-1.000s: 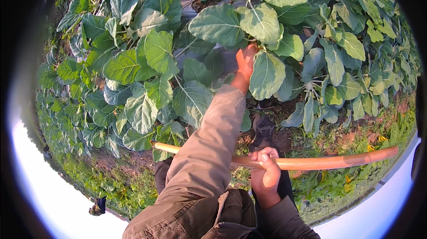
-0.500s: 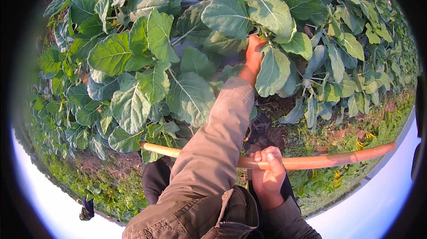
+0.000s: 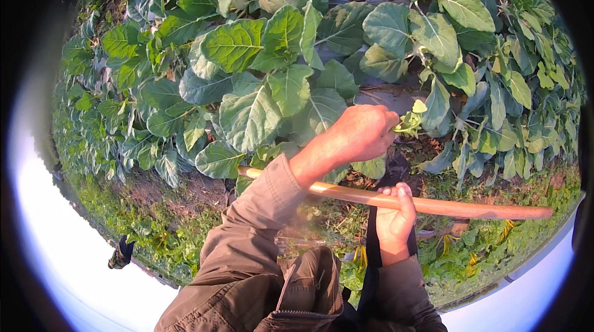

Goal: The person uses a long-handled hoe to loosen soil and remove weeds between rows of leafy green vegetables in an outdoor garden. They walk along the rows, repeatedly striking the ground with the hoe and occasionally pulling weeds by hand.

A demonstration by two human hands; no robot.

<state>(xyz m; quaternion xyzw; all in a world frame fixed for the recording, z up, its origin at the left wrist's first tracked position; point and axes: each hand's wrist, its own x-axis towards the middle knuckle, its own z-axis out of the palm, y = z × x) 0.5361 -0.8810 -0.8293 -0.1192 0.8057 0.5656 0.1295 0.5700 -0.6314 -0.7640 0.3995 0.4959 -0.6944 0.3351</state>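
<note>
My left hand point(image 3: 364, 133) is closed in a fist in front of the leafy plants, back of the hand up. From its fingers a small pale-green leafy shoot point(image 3: 408, 122) sticks out to the right. My right hand point(image 3: 396, 217) is wrapped round a long, smooth, slightly curved wooden handle point(image 3: 476, 209), thumb on top. The handle lies crosswise before my body, and part of it passes behind my left forearm. Its left end meets the leaves, where whatever it may carry is hidden.
Broad-leaved green plants point(image 3: 247, 109) fill the bed ahead, with dark sheeting point(image 3: 387, 92) and bare soil between them. Low weeds and yellow-stemmed greens point(image 3: 473, 258) grow near my feet. A dark strap-like strip point(image 3: 371, 258) hangs beside my right forearm.
My left hand has come out of the foliage toward me, with a pale-green shoot now showing in its fingers. My right hand keeps its grip on the handle. The view has shifted left.
</note>
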